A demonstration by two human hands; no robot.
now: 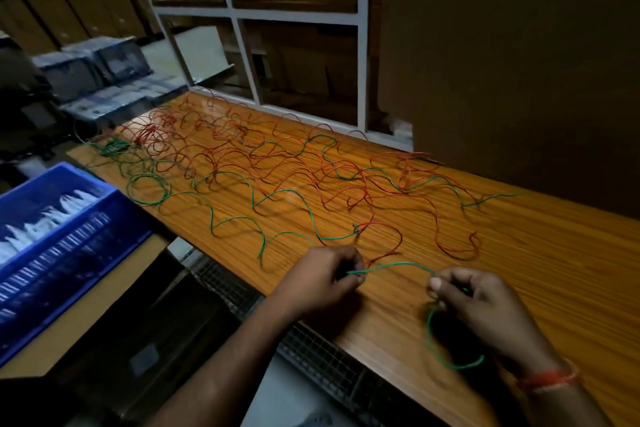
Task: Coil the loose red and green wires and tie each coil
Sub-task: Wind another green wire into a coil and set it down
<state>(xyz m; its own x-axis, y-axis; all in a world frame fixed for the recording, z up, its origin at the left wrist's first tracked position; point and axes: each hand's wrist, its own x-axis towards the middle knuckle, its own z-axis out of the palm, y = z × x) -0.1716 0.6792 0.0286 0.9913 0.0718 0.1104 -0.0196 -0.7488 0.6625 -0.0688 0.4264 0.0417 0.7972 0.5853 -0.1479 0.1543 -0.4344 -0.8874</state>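
Dim light fills the room, and only the wooden table [519,270] catches a warm glow along its grain. At its near edge, the left hand [323,279] has its fingers curled inward, pinching a green wire [398,264] at the fingertips. That wire arcs a short way to the right hand [485,302], whose thumb and curled fingers pinch it too. Below the right hand, the same green wire hangs in a loop [437,348] that curves down over the table toward the wrist, where an orange thread band [550,378] sits.

Just beyond the hands, more green wire [273,194] snakes in loose waves across the table toward the far left, where one stretch lies in a rough green ring [149,189]. Red wires [311,163] sprawl over the middle and far part of the surface in tangled curls, crossing the green ones in many places; a denser red bunch [149,133] lies near the far left corner, with a small green bundle [114,147] beside it.

Left of the table stands a blue plastic crate [69,236] holding pale items too blurred to identify. A wire mesh strip [311,350] runs along the table's near edge. Behind the table rises a white window frame [298,17], with dark panels to its right and grey bins [104,66] to its left.
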